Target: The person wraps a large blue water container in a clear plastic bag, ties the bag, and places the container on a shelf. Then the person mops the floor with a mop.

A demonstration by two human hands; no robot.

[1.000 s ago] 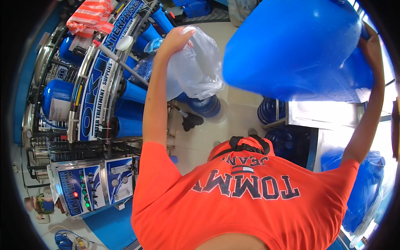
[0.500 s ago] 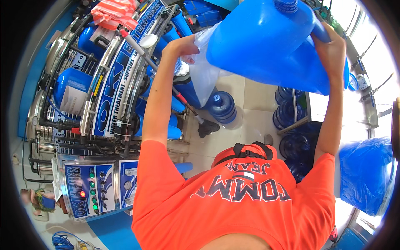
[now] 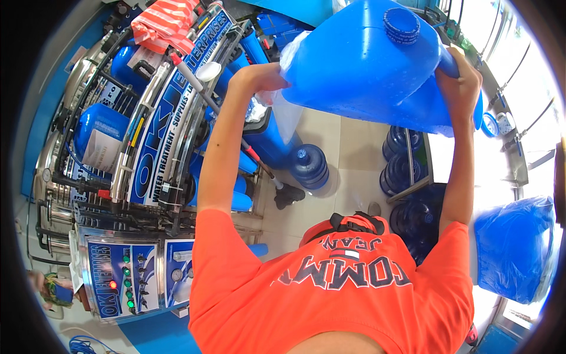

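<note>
A large blue water jug [image 3: 359,65] with a ridged blue screw cap [image 3: 401,26] is held up in front of me, tilted on its side. My right hand [image 3: 460,82] wraps round its handle at the right end. At the jug's left end, my left hand [image 3: 265,79] is closed on a clear plastic bag [image 3: 285,115]. Part of the bag bunches against the jug's edge, and the rest hangs below. The left fingertips are partly hidden behind the bag and the jug.
A blue round bottle [image 3: 309,166] stands on the tiled floor beside a mop [image 3: 288,194]. More bottles [image 3: 407,171] sit under the white counter at right. A bagged blue container [image 3: 513,248] is on that side. Filter machinery and a control panel [image 3: 124,277] line the left.
The jug has tipped so its cap shows more fully. My left hand has moved right and up against the jug's left end with the bag. My right hand keeps the handle.
</note>
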